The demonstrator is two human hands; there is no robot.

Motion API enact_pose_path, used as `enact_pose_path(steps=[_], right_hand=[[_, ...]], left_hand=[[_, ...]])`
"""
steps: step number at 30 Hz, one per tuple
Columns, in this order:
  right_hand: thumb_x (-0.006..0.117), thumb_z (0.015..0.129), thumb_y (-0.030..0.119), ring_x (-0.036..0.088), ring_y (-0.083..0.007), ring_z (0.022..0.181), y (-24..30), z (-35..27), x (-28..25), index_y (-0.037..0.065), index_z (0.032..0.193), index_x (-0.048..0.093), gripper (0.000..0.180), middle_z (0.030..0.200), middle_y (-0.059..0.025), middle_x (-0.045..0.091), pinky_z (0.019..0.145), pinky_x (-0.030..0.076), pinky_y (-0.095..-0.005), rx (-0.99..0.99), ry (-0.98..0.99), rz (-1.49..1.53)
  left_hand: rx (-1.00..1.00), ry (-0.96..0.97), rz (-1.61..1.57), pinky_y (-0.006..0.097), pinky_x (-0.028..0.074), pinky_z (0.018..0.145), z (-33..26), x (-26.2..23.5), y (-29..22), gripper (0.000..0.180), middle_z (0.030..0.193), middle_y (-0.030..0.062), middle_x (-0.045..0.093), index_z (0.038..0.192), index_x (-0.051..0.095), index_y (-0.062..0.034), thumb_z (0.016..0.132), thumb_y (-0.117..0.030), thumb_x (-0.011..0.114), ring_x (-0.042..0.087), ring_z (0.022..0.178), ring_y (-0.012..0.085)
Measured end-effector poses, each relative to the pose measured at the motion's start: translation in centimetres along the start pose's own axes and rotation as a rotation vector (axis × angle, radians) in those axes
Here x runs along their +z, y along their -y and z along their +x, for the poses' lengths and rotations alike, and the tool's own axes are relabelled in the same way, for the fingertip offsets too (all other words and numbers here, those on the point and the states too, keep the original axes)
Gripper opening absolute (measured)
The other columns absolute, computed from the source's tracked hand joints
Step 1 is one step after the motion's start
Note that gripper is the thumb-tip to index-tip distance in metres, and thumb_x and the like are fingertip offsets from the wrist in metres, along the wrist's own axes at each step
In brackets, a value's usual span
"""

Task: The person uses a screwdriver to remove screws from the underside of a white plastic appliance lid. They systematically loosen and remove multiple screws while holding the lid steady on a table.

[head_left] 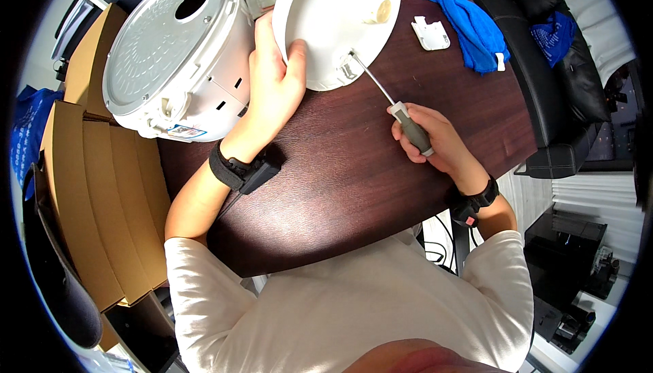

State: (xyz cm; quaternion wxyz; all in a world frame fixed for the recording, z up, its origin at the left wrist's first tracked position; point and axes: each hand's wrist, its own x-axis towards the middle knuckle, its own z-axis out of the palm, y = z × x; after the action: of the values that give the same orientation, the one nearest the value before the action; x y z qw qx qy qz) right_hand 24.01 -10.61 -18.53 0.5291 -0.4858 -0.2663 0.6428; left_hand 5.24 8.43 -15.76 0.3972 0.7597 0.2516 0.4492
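My left hand [277,80] grips the near left edge of a round white plastic cover [313,26], thumb on its inner face and fingers behind the rim. The cover stands tilted over the table, its inside facing me, with a round yellowish post near its right side. In my right hand [442,140] is a screwdriver [412,129] with a grey handle and a metal shaft. Its tip meets a small fitting near the cover's lower edge. Left of my left hand sits a white cooker-like appliance body [224,94], its grey metal face with a round hole turned upward.
A small white plastic piece [430,34] and a crumpled blue towel [469,29] lie on the dark wooden table [340,162]. Brown cardboard boxes [102,203] stand along the left. Beyond the table's right side is a black leather sofa [544,80].
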Motion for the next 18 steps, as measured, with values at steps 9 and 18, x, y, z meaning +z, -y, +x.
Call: enact_pose_path(steps=[9, 18], right_hand=[[0.040, 0.098, 0.025, 0.046, -0.0071, 0.058, 0.7, 0.1, 0.4, 0.002, 0.111, 0.052, 0.029, 0.079, -0.0036, 0.052, 0.042, 0.034, -0.0212, 0.108, -0.015, 0.044], [0.052, 0.090, 0.011, 0.061, -0.0289, 0.074, 2.0, 1.0, -1.0, 0.004, 0.112, 0.054, 0.024, 0.090, -0.0127, 0.062, 0.066, 0.047, -0.0342, -0.643, -0.361, -1.545]], left_hand=[[0.017, -0.014, 0.008, 0.031, 0.044, 0.086, -0.3, 0.2, 0.0, 0.037, 0.106, 0.0139, 0.056, 0.122, 0.038, 0.0000, 0.088, -0.002, 0.051, 0.056, 0.100, 0.0195], [0.182, -0.040, 0.142, 0.029, 0.048, 0.062, 0.0, 0.2, 0.0, 0.035, 0.078, 0.0123, 0.059, 0.118, 0.038, -0.0007, 0.085, 0.002, 0.049, 0.061, 0.064, 0.0187]])
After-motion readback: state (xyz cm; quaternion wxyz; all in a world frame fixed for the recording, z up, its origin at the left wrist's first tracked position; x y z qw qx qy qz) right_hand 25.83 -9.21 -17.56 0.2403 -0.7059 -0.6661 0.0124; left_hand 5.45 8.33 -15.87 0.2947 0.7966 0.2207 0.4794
